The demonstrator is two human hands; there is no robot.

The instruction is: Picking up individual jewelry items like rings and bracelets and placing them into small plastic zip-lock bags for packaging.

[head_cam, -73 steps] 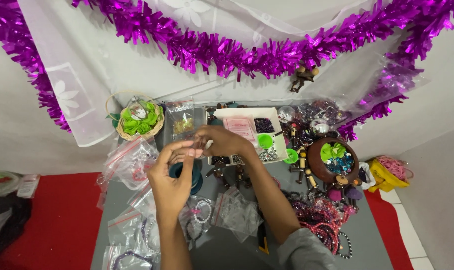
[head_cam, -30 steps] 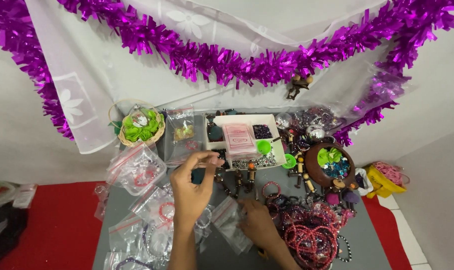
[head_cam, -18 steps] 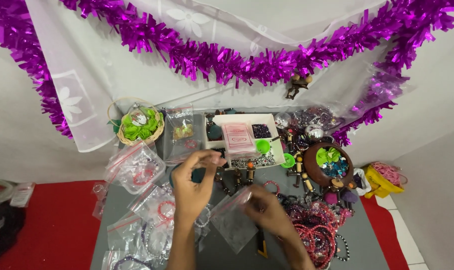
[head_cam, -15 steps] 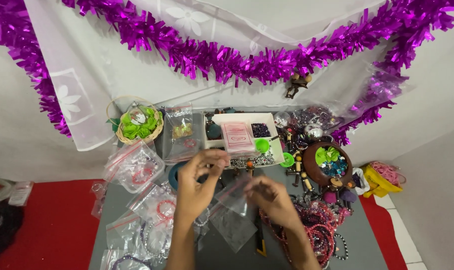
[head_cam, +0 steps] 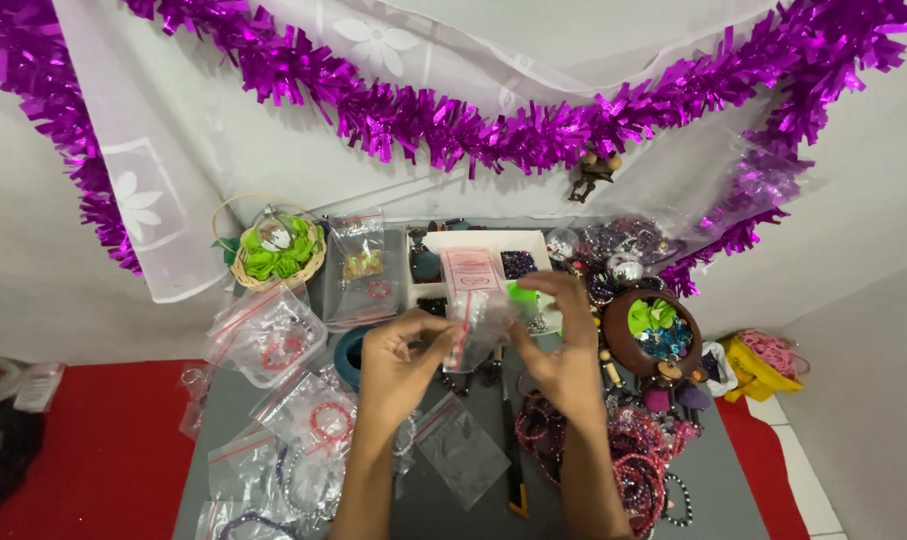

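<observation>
Both hands, the left hand (head_cam: pixel 398 365) and the right hand (head_cam: pixel 565 350), pinched a small clear zip bag (head_cam: pixel 476 322) between them, raised just in front of the white bead tray (head_cam: pixel 536 240).

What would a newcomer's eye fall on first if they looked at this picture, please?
Most likely the purple tinsel garland strung across the white wall at the top. Next, in the middle, the left hand and right hand holding up a small clear zip bag between them over the grey table. The heap of red bead bracelets at lower right also stands out.
</observation>
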